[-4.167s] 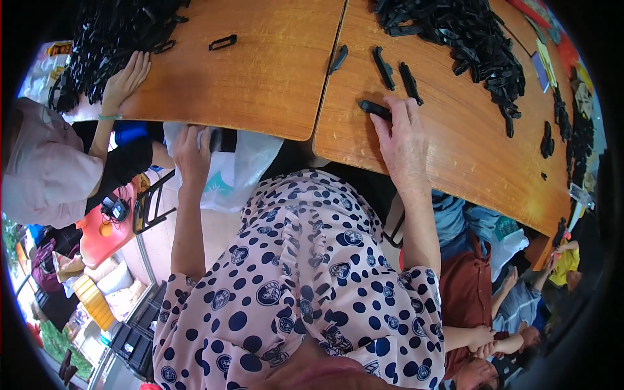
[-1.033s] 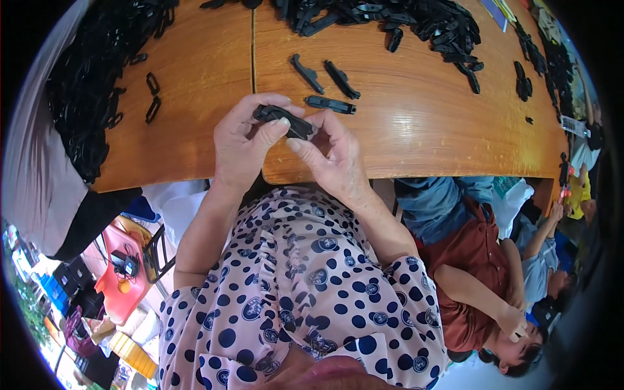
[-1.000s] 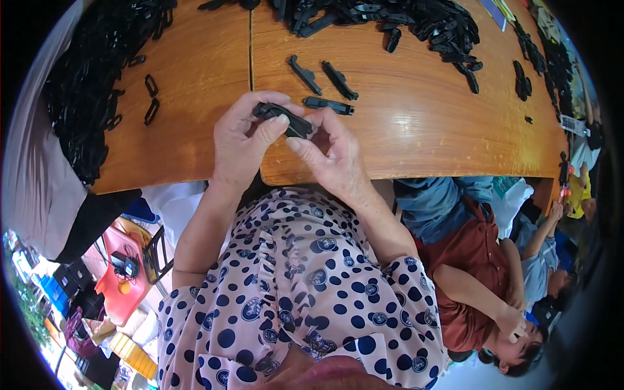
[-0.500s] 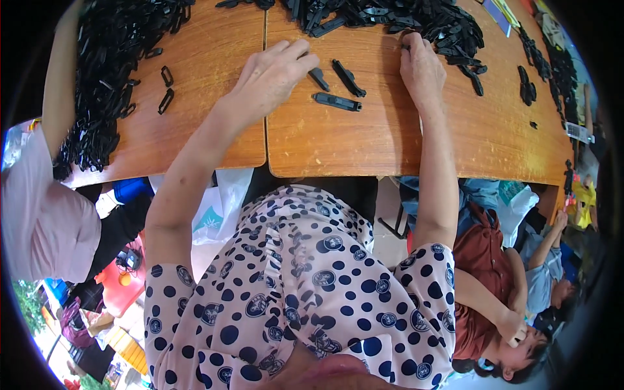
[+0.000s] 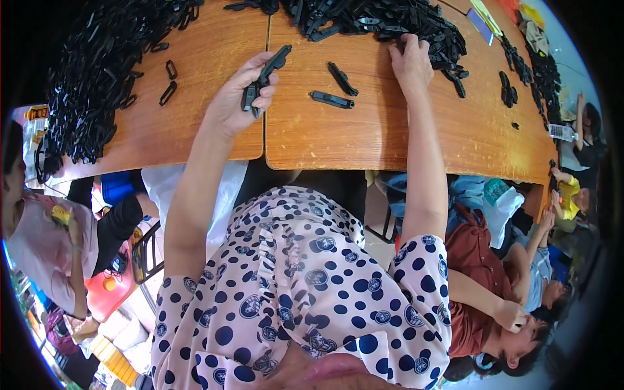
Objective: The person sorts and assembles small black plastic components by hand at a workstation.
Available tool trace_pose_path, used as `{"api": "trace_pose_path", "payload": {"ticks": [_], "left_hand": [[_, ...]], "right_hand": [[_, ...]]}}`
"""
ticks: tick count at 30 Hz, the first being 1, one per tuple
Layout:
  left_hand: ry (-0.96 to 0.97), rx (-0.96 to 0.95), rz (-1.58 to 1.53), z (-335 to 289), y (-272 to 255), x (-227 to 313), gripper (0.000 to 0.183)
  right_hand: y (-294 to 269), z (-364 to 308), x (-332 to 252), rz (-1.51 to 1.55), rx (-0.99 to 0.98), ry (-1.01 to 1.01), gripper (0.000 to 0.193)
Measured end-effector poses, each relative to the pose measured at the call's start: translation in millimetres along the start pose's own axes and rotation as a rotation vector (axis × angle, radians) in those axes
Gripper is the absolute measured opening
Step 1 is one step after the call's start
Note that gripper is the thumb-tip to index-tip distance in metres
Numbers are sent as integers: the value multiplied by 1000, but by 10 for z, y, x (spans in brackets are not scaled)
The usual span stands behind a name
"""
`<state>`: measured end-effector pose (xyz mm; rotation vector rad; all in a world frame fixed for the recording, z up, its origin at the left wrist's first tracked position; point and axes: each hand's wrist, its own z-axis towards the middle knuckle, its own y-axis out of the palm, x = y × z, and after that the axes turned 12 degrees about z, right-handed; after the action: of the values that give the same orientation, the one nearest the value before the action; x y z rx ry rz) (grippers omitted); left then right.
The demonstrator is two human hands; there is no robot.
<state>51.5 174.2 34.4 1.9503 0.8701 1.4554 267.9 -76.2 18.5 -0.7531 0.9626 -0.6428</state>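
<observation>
My left hand (image 5: 235, 97), palm turned up, is closed around long black plastic parts (image 5: 274, 64) above the table; they overlap, so I cannot tell how many. At the near edge of a large heap of similar parts (image 5: 370, 21), my right hand (image 5: 413, 65) reaches in with bent fingers drawn together. What those fingertips grip is hidden. Between my hands two separate parts lie on the wood: a slanted black part (image 5: 342, 78) and, nearer to me, a black part lying almost crosswise (image 5: 332, 99).
The brown wooden table (image 5: 338, 140) has a seam left of the middle. A second black heap (image 5: 84, 84) covers its left side, with two loose loops (image 5: 168, 93) beside it. More parts (image 5: 507, 90) lie at right. People sit at left and right; a white bag (image 5: 502, 211) hangs near the right.
My left hand has picked up the nearby loose part, drawn back left and turned palm up. The right hand stays at the heap. The person at left has pulled an arm off the table.
</observation>
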Motion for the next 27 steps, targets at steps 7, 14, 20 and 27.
{"api": "trace_pose_path", "payload": {"ticks": [7,14,20,27], "left_hand": [[-30,-141,-602,-91,-17,-205,29],[-106,-97,-443,-34,-60,-244,34],[-64,-27,-101,-108,-17,-232,30],[-144,61,239,-227,91,-188,27]], "right_hand": [[69,88,499,64,82,-134,24],[-130,-248,65,570,-165,171,16],[-446,-892,-1121,855,-653,-207,26],[-446,-977,-1314,720,-656,-407,19]]}}
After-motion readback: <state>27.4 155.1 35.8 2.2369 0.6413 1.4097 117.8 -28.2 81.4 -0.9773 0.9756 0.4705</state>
